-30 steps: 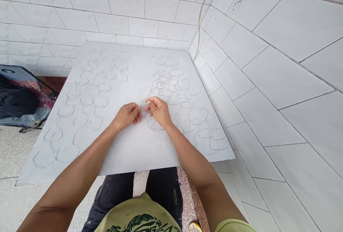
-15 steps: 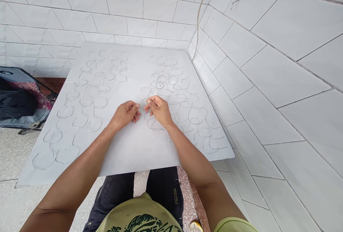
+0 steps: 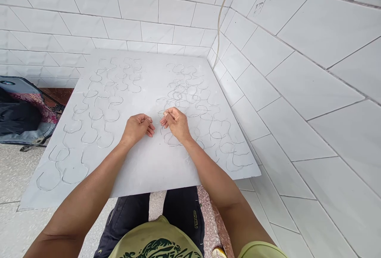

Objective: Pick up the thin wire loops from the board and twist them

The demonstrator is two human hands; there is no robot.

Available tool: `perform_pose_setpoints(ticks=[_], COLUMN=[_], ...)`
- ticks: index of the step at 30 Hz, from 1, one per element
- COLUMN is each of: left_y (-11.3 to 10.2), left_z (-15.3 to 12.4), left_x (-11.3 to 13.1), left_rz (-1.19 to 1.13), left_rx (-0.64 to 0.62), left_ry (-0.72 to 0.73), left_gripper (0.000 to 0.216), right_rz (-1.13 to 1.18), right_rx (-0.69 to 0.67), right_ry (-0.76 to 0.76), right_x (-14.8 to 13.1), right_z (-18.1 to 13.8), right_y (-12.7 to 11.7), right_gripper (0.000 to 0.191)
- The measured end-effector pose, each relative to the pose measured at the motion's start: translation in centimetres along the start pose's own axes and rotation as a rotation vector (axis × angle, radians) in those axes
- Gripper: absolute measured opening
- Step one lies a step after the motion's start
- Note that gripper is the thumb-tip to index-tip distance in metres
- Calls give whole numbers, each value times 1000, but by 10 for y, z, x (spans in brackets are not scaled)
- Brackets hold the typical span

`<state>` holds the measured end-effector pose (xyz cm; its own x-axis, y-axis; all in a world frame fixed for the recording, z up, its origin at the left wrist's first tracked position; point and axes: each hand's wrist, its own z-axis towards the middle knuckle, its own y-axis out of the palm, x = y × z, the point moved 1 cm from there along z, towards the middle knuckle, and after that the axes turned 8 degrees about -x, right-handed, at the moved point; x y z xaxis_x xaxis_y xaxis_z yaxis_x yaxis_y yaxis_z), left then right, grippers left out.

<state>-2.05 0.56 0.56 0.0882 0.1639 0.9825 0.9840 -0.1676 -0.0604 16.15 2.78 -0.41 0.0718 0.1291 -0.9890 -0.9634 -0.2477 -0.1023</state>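
White, glossy rectangular-tiled walls point(image 3: 297, 71) meet in a corner behind a pale grey, flat-topped counter point(image 3: 154, 166). Left of it stands a blue-grey fabric folding chair point(image 3: 32, 133). Over the counter's middle, the left hand point(image 3: 137, 129) and right hand point(image 3: 176, 124) are near each other but apart, fingers curled; whether either clamps a wire, I cannot tell. Thin, silvery, S-curved metal wires point(image 3: 95, 120) lie spaced on the counter's left, while thin, dark, tangled metal wires point(image 3: 178, 96) overlap on its right, beside the right hand.
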Motion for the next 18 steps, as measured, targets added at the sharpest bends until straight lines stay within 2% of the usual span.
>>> perform_pose_setpoints(ticks=[3,7,14,18], left_y=[1,3,4,2], left_z=[1,-1,-2,-1], left_x=[-1,0,2,-1], left_rz=[37,54,71,85], left_rx=[-53,-68,20,25], left_ry=[-35,12,25,33], left_gripper=[29,31,27,27], right_rz=[5,23,41,11], right_rx=[2,-17,-35,-67], right_ry=[4,20,53,74], right_x=[1,0,-2,1], right_z=[0,1,5,6], right_y=[1,1,-5,-8], right_gripper=[19,22,33,27])
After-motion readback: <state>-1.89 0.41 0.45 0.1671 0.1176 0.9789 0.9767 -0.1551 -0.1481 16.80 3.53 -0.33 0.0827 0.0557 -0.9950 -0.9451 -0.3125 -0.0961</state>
